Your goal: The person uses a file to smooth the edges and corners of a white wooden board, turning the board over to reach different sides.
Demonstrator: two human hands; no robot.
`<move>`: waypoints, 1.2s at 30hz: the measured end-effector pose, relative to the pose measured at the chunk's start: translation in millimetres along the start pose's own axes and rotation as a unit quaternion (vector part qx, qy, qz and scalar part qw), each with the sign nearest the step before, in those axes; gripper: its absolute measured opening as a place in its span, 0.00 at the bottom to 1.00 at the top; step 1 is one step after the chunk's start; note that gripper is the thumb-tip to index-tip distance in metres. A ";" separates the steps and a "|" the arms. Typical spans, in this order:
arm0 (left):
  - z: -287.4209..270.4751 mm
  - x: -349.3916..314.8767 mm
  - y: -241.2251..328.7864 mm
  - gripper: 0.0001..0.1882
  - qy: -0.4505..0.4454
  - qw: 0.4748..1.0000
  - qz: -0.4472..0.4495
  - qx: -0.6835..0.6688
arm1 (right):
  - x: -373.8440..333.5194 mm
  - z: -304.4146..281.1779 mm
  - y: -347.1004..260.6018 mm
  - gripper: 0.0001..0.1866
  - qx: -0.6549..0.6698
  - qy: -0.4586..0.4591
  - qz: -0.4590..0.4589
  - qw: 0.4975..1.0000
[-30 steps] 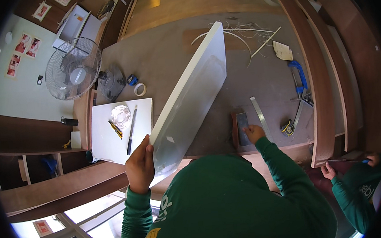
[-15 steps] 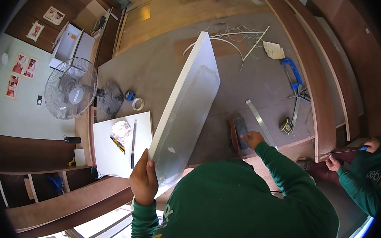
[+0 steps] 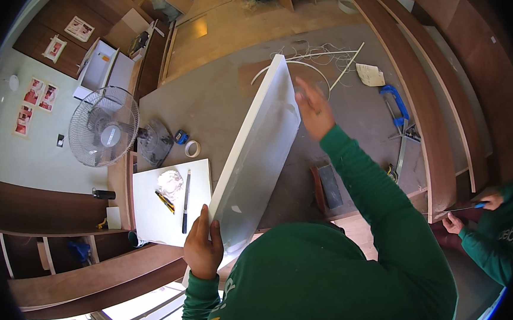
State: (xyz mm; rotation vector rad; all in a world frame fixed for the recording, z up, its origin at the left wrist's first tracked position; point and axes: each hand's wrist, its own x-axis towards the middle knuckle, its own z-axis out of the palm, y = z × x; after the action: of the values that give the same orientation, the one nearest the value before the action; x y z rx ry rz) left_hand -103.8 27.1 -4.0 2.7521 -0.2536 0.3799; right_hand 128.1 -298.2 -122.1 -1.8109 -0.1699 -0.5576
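The left grip is closed on the near end of a tilted white panel; the blurred right grip, fingers outstretched, is beside its far end, contact unclear. The counter has bare room between panel and blue clamp, with long brown boards along its right side. The panel's near end reaches past the counter's front edge. At lower left, a shelf compartment holds something blue

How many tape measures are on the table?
2: a blue one beside the fan, and a yellow-black one partly hidden by the right sleeve. More may be hidden behind the white panel.
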 end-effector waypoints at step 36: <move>4.0 9.4 -1.9 0.27 -0.084 0.996 -0.019 0.035 | -272.7 -122.6 141.4 0.23 -0.252 -0.314 0.521 0.753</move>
State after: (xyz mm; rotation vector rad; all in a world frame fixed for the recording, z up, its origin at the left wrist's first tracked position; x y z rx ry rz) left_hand -93.6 26.2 -5.5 2.8572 -0.2331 0.1508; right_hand -90.6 -412.4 -342.3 -2.1898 0.5881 0.9042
